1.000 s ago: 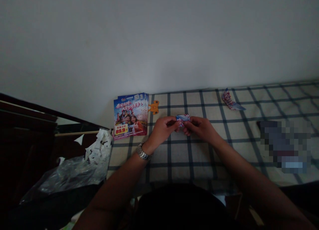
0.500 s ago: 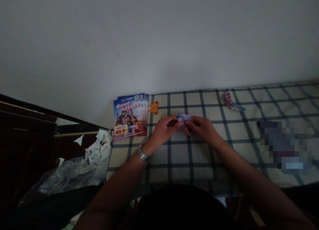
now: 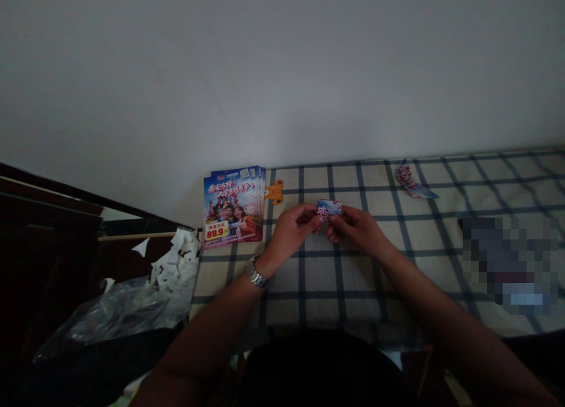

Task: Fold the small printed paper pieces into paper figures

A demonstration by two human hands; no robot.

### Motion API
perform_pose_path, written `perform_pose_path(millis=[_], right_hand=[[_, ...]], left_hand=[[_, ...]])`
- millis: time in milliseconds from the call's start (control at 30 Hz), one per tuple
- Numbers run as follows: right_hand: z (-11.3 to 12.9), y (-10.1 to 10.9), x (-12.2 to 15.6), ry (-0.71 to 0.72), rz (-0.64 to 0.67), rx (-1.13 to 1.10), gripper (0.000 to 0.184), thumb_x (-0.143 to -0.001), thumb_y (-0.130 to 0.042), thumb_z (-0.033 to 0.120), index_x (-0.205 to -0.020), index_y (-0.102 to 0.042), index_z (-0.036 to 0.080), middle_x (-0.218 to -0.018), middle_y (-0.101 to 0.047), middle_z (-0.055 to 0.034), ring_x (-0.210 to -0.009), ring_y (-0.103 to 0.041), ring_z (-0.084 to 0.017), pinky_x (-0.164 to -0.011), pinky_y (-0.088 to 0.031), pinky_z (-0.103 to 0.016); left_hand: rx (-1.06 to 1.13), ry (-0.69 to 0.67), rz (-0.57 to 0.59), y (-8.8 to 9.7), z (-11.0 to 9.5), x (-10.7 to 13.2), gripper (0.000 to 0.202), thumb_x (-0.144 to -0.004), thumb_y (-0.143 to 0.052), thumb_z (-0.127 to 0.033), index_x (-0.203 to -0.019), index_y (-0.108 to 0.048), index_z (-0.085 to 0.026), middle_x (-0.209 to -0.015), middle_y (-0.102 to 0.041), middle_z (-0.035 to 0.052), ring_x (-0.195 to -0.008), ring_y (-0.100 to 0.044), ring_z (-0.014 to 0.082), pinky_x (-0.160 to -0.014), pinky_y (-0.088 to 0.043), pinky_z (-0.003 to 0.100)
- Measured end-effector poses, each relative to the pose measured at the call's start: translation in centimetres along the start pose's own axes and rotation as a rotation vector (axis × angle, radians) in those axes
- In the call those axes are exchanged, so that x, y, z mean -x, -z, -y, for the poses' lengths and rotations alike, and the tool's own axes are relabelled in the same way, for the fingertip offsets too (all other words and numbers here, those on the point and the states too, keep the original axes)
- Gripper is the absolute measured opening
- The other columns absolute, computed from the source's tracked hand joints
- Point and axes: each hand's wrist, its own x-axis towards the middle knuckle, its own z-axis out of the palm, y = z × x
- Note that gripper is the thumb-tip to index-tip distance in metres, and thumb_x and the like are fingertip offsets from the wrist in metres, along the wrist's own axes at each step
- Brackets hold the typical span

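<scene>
Glossy folded paper [image 3: 329, 207] between left hand [image 3: 292, 230], right hand [image 3: 359, 230].

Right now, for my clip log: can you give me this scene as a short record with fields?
left hand: pinches the folded paper at its left end
right hand: pinches the folded paper at its right end
surface: checked cloth
flyers: stacked by the wall, left of the hands
second paper piece: lies apart, further right
plastic bag: left of the cloth, holds white scraps
</scene>
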Motion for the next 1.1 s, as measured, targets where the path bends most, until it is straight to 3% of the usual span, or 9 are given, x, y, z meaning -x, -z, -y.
perform_pose_path(millis=[433,700,1100], right_hand=[[0.0,-0.1,0.0,0.008,0.022,-0.001,0.044,-0.089,-0.073,0.062,-0.103,-0.068,0.02,-0.08,-0.077,-0.0038,-0.068,-0.073,-0.019,-0.068,-0.063,-0.034],[-0.1,0.4,0.2,0.115,-0.14,0.125,0.038,-0.092,-0.071,0.057,-0.108,-0.068,0.023,-0.089,-0.074,-0.004,-0.076,-0.071,-0.02,-0.072,-0.06,-0.034],[-0.1,0.4,0.5,0.13,-0.153,0.202,0.031,-0.096,-0.068,0.055,-0.101,-0.068,0.024,-0.088,-0.074,-0.0037,-0.079,-0.069,-0.02,-0.073,-0.055,-0.034]], left_hand=[[-0.101,-0.039,0.031,0.5,-0.1,0.0,0.021,-0.096,-0.071,-0.033,-0.111,-0.069,-0.018,-0.093,-0.075,0.0044,-0.08,-0.071,0.0139,-0.075,-0.059,0.026],[-0.195,-0.044,0.029,0.5,-0.1,0.4,0.024,-0.096,-0.071,-0.032,-0.117,-0.071,-0.021,-0.097,-0.076,0.004,-0.084,-0.071,0.0146,-0.077,-0.058,0.027],[-0.302,-0.113,0.07,0.1,-1.1,0.5,0.02,-0.102,-0.063,-0.037,-0.11,-0.072,-0.021,-0.098,-0.075,0.0047,-0.087,-0.07,0.0169,-0.079,-0.056,0.029]])
